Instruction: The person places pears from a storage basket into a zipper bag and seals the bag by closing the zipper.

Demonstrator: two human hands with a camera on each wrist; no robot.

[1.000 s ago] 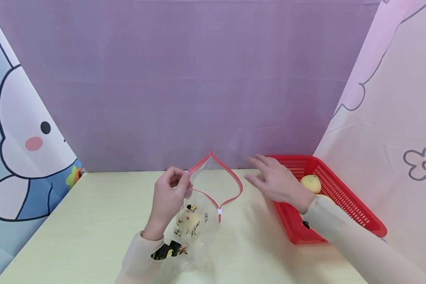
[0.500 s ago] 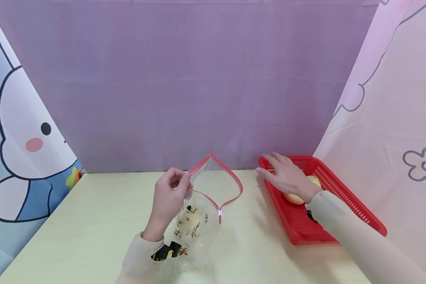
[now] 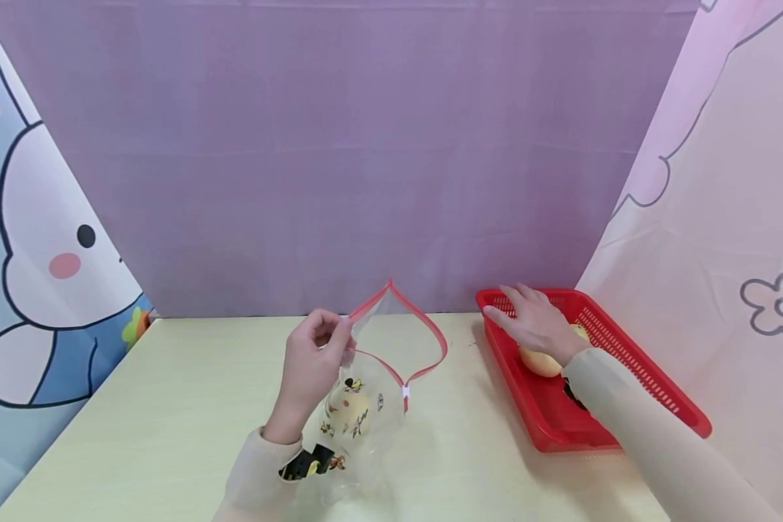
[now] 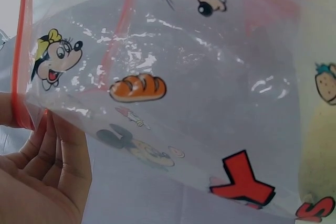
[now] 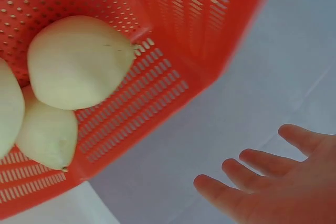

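Observation:
My left hand point(image 3: 309, 370) pinches the red-edged rim of a clear zip bag point(image 3: 381, 449), whose mouth gapes wide. Cartoon prints cover the bag, and a white slider point(image 3: 405, 392) sits at the near end of its red zip. A pale yellow fruit point(image 4: 317, 150) shows through the plastic low in the bag. Over the far left part of a red basket point(image 3: 574, 438), my right hand point(image 3: 533, 322) spreads its fingers and holds nothing. In the right wrist view several pale yellow fruits, shaped like pears point(image 5: 79, 61), lie together in the basket, apart from the fingers.
The pale wooden table point(image 3: 202, 391) carries the bag near its front middle and the basket at right. A purple cloth point(image 3: 378, 159) rises behind the table's back edge. Printed cloths point(image 3: 711, 239) flank both sides.
My right hand has moved right, from the basket's left edge to over the basket, with its fingers still spread. The left hand and the bag have stayed in place.

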